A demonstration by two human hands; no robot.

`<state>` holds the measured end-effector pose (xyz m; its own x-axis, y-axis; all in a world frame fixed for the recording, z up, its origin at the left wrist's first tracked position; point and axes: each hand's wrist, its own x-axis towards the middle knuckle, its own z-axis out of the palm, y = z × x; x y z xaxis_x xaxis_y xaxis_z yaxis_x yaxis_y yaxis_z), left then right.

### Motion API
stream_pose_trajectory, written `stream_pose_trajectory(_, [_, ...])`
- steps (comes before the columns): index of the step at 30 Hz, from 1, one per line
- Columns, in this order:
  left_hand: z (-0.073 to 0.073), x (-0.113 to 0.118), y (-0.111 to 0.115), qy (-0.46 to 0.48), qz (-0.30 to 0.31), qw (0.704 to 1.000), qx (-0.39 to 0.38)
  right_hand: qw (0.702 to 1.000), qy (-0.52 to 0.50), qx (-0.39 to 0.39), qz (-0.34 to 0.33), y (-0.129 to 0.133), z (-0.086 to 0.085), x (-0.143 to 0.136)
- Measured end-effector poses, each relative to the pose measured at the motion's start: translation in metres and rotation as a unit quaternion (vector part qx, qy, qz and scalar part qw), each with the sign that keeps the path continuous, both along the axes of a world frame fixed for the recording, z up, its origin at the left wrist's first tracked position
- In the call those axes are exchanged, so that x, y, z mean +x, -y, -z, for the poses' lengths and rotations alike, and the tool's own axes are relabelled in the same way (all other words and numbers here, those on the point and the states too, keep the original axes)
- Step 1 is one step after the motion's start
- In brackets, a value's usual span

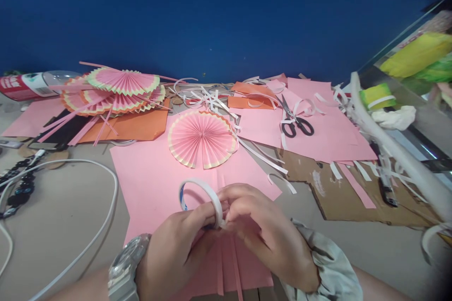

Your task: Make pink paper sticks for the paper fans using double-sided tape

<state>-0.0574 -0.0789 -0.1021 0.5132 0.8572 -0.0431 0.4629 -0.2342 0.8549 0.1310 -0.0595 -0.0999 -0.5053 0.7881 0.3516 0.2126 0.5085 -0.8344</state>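
At bottom centre, the left hand (pixel 176 249) grips a tape roll (pixel 201 200) while the right hand (pixel 264 233) pinches at its edge, perhaps the tape end. Beneath lies pink paper (pixel 151 174); above it a pleated paper fan (pixel 202 138); scissors (pixel 294 120) at upper right.

The room is evenly and fairly brightly lit from overhead, so the pink paper (pixel 155 174) looks a bit washed out and shadows stay soft; a faint one trails beside the white cable (pixel 106 216) at 8 o'clock. The lens bends straight lines toward the edges, and the corner at 5 o'clock darkens. Both hands at 6 o'clock are slightly soft, the far desk (pixel 63 207) sharper
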Motion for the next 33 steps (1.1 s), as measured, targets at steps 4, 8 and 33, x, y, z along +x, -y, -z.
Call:
stream_pose_trajectory(4, [0.002, -0.004, 0.002, -0.021, -0.011, 0.994, 0.110, 0.999, -0.034, 0.025, -0.003, -0.002, -0.004, 0.005])
stream_pose_trajectory(8, [0.004, -0.007, 0.003, -0.045, 0.028, 0.978, 0.202, 0.998, -0.053, 0.009, -0.018, 0.000, -0.005, 0.008])
stream_pose_trajectory(33, [-0.023, -0.005, 0.016, -0.307, -0.075, 0.941, 0.118, 0.991, 0.028, -0.065, 0.112, -0.013, -0.003, -0.001])
